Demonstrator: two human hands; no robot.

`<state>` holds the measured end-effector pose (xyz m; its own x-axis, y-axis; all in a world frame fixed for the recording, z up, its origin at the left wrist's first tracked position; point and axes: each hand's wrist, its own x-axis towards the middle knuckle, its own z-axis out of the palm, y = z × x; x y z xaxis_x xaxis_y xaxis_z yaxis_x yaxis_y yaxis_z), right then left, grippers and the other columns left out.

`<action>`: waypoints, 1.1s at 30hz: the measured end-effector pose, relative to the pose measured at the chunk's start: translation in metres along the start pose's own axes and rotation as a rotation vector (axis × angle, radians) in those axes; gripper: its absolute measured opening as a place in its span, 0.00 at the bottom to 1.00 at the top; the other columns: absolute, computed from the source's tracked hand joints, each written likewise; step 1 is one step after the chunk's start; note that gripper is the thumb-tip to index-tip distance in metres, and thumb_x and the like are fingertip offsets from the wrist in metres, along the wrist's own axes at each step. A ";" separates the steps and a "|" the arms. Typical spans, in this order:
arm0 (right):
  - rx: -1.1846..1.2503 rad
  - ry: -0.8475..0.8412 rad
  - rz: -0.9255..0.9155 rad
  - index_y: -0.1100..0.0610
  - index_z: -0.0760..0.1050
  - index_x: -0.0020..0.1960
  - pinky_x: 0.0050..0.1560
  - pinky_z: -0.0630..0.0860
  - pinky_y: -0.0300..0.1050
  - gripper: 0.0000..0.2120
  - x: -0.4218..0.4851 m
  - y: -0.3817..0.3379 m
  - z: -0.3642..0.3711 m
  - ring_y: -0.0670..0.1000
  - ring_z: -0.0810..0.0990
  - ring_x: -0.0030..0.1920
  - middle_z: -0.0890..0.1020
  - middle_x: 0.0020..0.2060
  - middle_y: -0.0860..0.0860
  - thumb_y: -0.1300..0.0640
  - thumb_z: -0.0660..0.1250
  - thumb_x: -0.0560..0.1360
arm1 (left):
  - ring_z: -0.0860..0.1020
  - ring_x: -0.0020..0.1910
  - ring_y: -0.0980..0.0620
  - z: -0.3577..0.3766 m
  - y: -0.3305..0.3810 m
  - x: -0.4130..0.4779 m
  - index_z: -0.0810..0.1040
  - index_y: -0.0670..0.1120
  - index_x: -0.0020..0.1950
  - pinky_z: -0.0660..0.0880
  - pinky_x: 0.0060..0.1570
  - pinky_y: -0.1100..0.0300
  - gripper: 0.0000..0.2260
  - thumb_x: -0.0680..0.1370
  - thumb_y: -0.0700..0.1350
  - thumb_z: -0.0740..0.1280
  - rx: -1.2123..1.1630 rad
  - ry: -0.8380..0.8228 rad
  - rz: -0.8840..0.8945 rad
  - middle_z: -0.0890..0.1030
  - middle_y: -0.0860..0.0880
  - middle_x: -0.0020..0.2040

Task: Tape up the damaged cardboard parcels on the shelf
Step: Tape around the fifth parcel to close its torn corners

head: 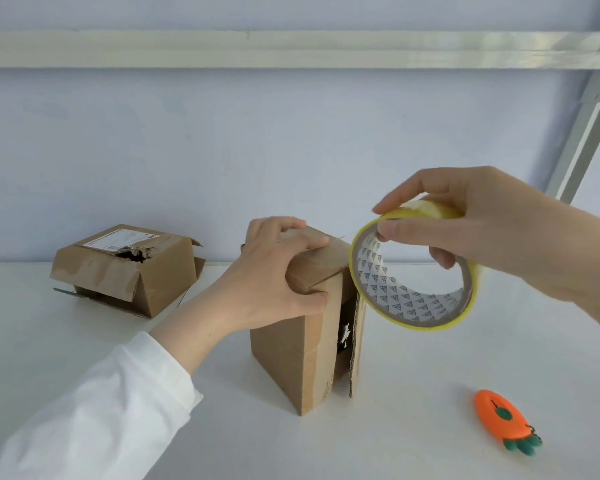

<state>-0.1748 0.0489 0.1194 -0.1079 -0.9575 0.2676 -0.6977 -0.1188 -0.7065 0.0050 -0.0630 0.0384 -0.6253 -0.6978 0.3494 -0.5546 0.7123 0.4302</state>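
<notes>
Near the shelf's front right edge we see a carrot-shaped cutter. At centre, our left hand curls its fingers over the top of the upright parcel. Our right hand pinches the tape roll just beside it. A torn parcel sits rear left.

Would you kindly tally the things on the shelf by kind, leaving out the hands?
Boxes: 2, the upright box and the torn box
Tape roll: 1
Carrot cutter: 1
Total: 4
</notes>
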 end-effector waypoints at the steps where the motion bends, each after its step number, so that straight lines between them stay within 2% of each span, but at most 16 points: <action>1: -0.005 -0.009 0.002 0.43 0.79 0.43 0.32 0.65 0.41 0.11 0.000 -0.001 0.000 0.43 0.72 0.23 0.74 0.21 0.46 0.43 0.69 0.61 | 0.54 0.68 0.62 -0.001 -0.001 -0.002 0.66 0.63 0.66 0.57 0.61 0.71 0.28 0.70 0.49 0.72 -0.012 0.015 0.010 0.61 0.61 0.65; 2: -0.012 -0.014 0.006 0.42 0.79 0.43 0.33 0.65 0.42 0.11 -0.001 0.000 0.000 0.43 0.72 0.24 0.74 0.21 0.46 0.43 0.69 0.61 | 0.56 0.66 0.61 -0.002 0.000 -0.004 0.65 0.66 0.64 0.58 0.60 0.72 0.28 0.70 0.49 0.72 -0.033 0.023 0.026 0.63 0.61 0.62; 4: -0.024 -0.021 0.018 0.41 0.79 0.42 0.33 0.66 0.42 0.10 -0.004 0.002 0.001 0.43 0.72 0.23 0.74 0.20 0.47 0.43 0.70 0.61 | 0.62 0.65 0.63 -0.003 0.000 -0.011 0.61 0.69 0.64 0.57 0.68 0.67 0.30 0.70 0.48 0.72 -0.106 0.039 0.050 0.67 0.63 0.60; 6: -0.050 -0.026 0.041 0.41 0.79 0.42 0.32 0.66 0.41 0.09 -0.007 0.004 0.002 0.42 0.73 0.23 0.75 0.20 0.46 0.43 0.70 0.62 | 0.65 0.64 0.68 -0.003 -0.002 -0.018 0.61 0.66 0.66 0.53 0.74 0.57 0.30 0.73 0.43 0.71 -0.189 0.036 0.053 0.70 0.65 0.62; 7: -0.071 -0.029 0.055 0.41 0.78 0.42 0.32 0.66 0.40 0.09 -0.009 0.005 0.003 0.42 0.73 0.23 0.75 0.20 0.45 0.43 0.70 0.63 | 0.64 0.65 0.70 -0.002 -0.004 -0.020 0.62 0.64 0.67 0.54 0.74 0.58 0.28 0.75 0.42 0.70 -0.212 0.027 0.047 0.70 0.65 0.64; 9: -0.099 -0.031 0.085 0.41 0.78 0.42 0.31 0.65 0.39 0.08 -0.012 0.005 0.005 0.41 0.73 0.23 0.75 0.20 0.44 0.43 0.70 0.63 | 0.58 0.69 0.73 0.003 -0.007 -0.023 0.64 0.63 0.66 0.58 0.69 0.70 0.23 0.77 0.43 0.67 -0.224 0.018 0.050 0.64 0.66 0.70; 12: -0.102 -0.019 0.124 0.41 0.78 0.42 0.32 0.65 0.40 0.10 -0.015 0.006 0.007 0.40 0.72 0.22 0.75 0.20 0.45 0.42 0.69 0.62 | 0.45 0.71 0.75 0.015 -0.005 -0.023 0.64 0.61 0.65 0.48 0.64 0.81 0.18 0.78 0.47 0.65 -0.222 0.022 0.081 0.55 0.65 0.75; 14: -0.098 -0.005 0.137 0.40 0.78 0.42 0.32 0.65 0.42 0.12 -0.016 0.005 0.009 0.40 0.72 0.23 0.75 0.20 0.47 0.40 0.68 0.60 | 0.43 0.70 0.75 0.023 -0.002 -0.022 0.65 0.57 0.67 0.46 0.61 0.83 0.24 0.73 0.56 0.68 -0.202 0.061 0.048 0.53 0.68 0.73; 17: -0.100 0.010 0.146 0.40 0.78 0.42 0.32 0.65 0.42 0.12 -0.016 0.002 0.011 0.40 0.72 0.22 0.76 0.20 0.47 0.40 0.67 0.59 | 0.46 0.71 0.74 0.033 0.005 -0.018 0.63 0.50 0.73 0.50 0.59 0.81 0.41 0.64 0.61 0.73 -0.140 0.204 -0.030 0.55 0.82 0.56; 18: -0.102 0.015 0.146 0.40 0.78 0.42 0.32 0.65 0.42 0.12 -0.016 0.000 0.012 0.40 0.72 0.22 0.76 0.20 0.46 0.40 0.67 0.59 | 0.49 0.71 0.72 0.036 0.007 -0.017 0.62 0.50 0.73 0.52 0.57 0.81 0.43 0.64 0.60 0.75 -0.130 0.256 -0.047 0.57 0.81 0.55; 20: -0.099 0.030 0.140 0.41 0.77 0.41 0.32 0.66 0.42 0.13 -0.017 -0.003 0.014 0.40 0.73 0.22 0.76 0.20 0.45 0.39 0.67 0.58 | 0.55 0.72 0.68 0.042 0.009 -0.015 0.60 0.53 0.73 0.57 0.57 0.78 0.40 0.66 0.58 0.74 -0.131 0.340 -0.069 0.61 0.75 0.63; 22: -0.094 0.053 0.135 0.40 0.77 0.42 0.33 0.67 0.42 0.14 -0.019 -0.006 0.016 0.40 0.74 0.23 0.76 0.21 0.44 0.39 0.66 0.58 | 0.60 0.71 0.65 0.045 0.009 -0.013 0.57 0.58 0.73 0.62 0.62 0.69 0.39 0.68 0.57 0.74 -0.138 0.396 -0.098 0.61 0.66 0.72; 24: -0.087 0.070 0.138 0.40 0.77 0.42 0.35 0.69 0.43 0.14 -0.022 -0.008 0.019 0.40 0.74 0.24 0.77 0.22 0.44 0.38 0.66 0.57 | 0.61 0.70 0.65 0.046 0.010 -0.012 0.56 0.60 0.74 0.65 0.60 0.65 0.38 0.69 0.58 0.72 -0.105 0.422 -0.105 0.60 0.64 0.73; 27: -0.076 0.081 0.161 0.40 0.76 0.42 0.34 0.70 0.42 0.15 -0.030 -0.006 0.028 0.42 0.76 0.27 0.77 0.24 0.38 0.38 0.66 0.57 | 0.59 0.68 0.68 0.048 0.013 -0.010 0.62 0.60 0.70 0.64 0.50 0.67 0.32 0.69 0.60 0.69 -0.026 0.430 -0.086 0.58 0.67 0.73; 31: -0.100 0.090 0.202 0.36 0.74 0.43 0.25 0.66 0.31 0.13 -0.046 0.002 0.048 0.35 0.74 0.29 0.75 0.26 0.29 0.37 0.65 0.59 | 0.63 0.63 0.63 0.053 0.008 -0.008 0.72 0.54 0.63 0.61 0.56 0.64 0.26 0.67 0.61 0.68 -0.030 0.474 -0.064 0.72 0.60 0.65; 33: -0.095 0.104 0.194 0.35 0.73 0.42 0.26 0.68 0.29 0.11 -0.052 0.008 0.055 0.36 0.74 0.29 0.75 0.28 0.30 0.38 0.65 0.60 | 0.64 0.62 0.62 0.053 0.006 -0.006 0.73 0.53 0.60 0.56 0.55 0.65 0.28 0.64 0.66 0.62 -0.022 0.476 -0.055 0.74 0.59 0.62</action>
<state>-0.1356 0.0830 0.0635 -0.3150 -0.9273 0.2021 -0.7198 0.0947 -0.6877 -0.0233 -0.0507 -0.0053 -0.2716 -0.6948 0.6660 -0.5645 0.6754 0.4745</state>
